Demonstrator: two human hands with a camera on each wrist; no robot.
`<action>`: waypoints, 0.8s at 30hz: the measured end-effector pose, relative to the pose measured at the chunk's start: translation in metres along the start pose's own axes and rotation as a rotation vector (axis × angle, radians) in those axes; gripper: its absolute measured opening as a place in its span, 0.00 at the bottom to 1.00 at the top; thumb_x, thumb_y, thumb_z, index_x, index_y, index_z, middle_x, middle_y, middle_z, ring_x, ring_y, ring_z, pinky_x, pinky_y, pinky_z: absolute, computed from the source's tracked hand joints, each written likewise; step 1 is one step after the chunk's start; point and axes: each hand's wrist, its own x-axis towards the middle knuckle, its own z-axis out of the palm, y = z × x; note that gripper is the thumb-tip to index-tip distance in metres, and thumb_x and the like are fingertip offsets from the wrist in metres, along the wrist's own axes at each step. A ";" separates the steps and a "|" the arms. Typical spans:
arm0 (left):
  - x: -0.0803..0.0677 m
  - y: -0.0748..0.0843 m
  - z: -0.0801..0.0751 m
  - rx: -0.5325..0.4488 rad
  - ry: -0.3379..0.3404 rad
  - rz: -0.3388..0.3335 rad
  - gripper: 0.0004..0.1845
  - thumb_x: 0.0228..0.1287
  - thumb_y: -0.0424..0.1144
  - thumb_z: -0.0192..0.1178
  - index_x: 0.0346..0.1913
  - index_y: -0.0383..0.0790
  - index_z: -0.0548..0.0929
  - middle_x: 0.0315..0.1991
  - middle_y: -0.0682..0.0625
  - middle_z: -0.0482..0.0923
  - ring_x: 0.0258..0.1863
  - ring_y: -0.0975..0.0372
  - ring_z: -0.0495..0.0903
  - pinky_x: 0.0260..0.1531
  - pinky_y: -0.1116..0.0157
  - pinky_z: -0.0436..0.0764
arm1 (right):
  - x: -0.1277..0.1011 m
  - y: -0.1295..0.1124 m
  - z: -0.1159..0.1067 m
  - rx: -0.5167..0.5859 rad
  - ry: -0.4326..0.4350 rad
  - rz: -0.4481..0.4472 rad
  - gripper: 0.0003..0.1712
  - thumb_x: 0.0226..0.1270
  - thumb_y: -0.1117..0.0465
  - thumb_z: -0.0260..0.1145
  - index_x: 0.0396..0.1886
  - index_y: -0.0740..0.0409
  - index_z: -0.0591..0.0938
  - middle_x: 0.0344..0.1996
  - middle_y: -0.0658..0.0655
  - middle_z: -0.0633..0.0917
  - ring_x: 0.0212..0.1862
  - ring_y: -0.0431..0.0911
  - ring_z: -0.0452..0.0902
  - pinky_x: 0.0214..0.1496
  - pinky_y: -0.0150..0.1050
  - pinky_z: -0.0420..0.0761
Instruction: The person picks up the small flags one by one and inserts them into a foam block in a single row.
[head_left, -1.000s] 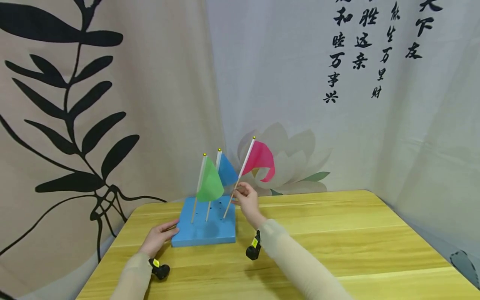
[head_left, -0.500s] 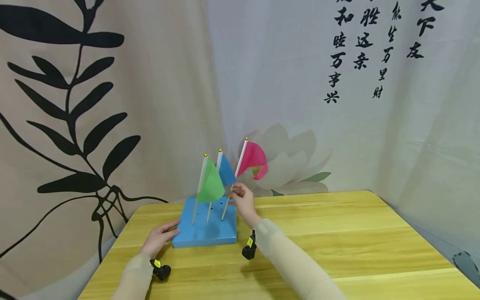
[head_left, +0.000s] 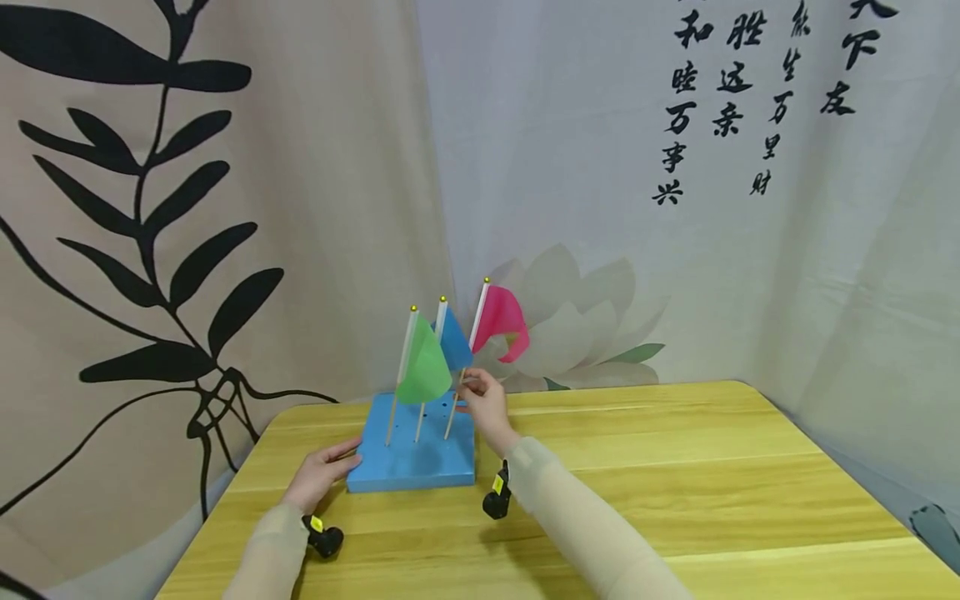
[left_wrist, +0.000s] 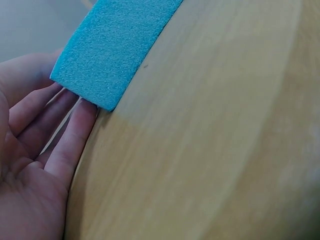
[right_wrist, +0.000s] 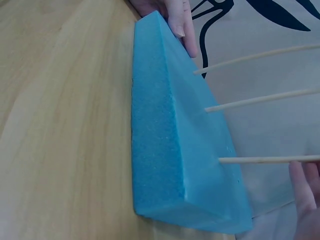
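pink flag (head_left: pixel 501 321) now stands straighter, its stick pinched in right hand (head_left: pixel 486 405) fingers.

I see the foam block (head_left: pixel 412 454) lying on the tabletop (head_left: pixel 675 467) toward its far left. Three flags stand in the block in a row: one flag (head_left: pixel 422 371) at the left, a second (head_left: pixel 452 342) in the middle, a third (head_left: pixel 498 321) at the right. My left hand (head_left: pixel 318 482) touches the block's near left corner; my right hand (head_left: pixel 483 404) is at the third flag's stick, just right of the block
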 end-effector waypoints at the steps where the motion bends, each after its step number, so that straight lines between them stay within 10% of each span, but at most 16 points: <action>1: 0.000 0.001 0.000 0.003 -0.002 0.003 0.31 0.69 0.44 0.60 0.70 0.34 0.68 0.69 0.37 0.63 0.64 0.46 0.69 0.63 0.50 0.70 | 0.001 0.003 0.000 -0.001 -0.001 -0.005 0.12 0.70 0.74 0.57 0.51 0.72 0.76 0.37 0.65 0.82 0.45 0.71 0.78 0.43 0.52 0.85; 17: -0.003 -0.002 0.001 0.006 -0.007 0.010 0.30 0.69 0.43 0.60 0.70 0.33 0.68 0.70 0.38 0.63 0.65 0.46 0.67 0.63 0.52 0.70 | 0.002 0.031 0.003 -0.116 -0.028 -0.049 0.11 0.69 0.73 0.60 0.49 0.72 0.78 0.38 0.71 0.82 0.40 0.61 0.82 0.43 0.57 0.84; 24: 0.001 -0.002 0.000 0.011 -0.008 0.011 0.31 0.69 0.44 0.60 0.70 0.34 0.68 0.70 0.38 0.63 0.65 0.46 0.68 0.63 0.51 0.70 | 0.000 0.029 0.006 -0.183 -0.022 -0.059 0.10 0.69 0.71 0.61 0.48 0.69 0.79 0.38 0.66 0.83 0.38 0.53 0.83 0.37 0.44 0.87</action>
